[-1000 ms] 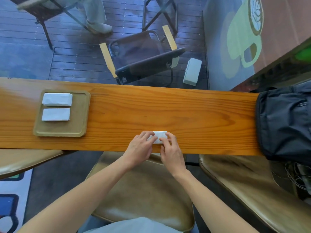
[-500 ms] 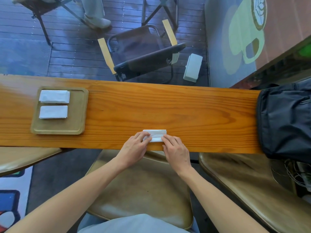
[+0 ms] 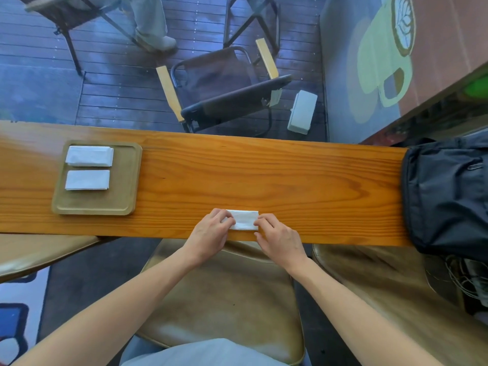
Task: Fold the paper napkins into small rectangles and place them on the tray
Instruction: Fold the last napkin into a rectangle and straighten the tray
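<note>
A white paper napkin (image 3: pixel 244 220), folded into a small rectangle, lies flat near the front edge of the wooden counter (image 3: pixel 290 186). My left hand (image 3: pixel 211 233) presses its fingertips on the napkin's left end and covers that end. My right hand (image 3: pixel 280 237) touches the right end with its fingertips. On the left stands a tan tray (image 3: pixel 126 180) with two folded napkins in its far-left part, one (image 3: pixel 89 155) behind the other (image 3: pixel 87 179).
A black backpack (image 3: pixel 446 196) covers the counter's right end. Padded brown stools (image 3: pixel 227 294) stand below the front edge. Beyond the counter, lower down, are a folding chair (image 3: pixel 224 88), a white box (image 3: pixel 302 112) and a person's legs (image 3: pixel 150 22).
My hands have slid apart from the middle of the napkin to its two ends, baring its centre. The napkin and the tray stay where they were.
</note>
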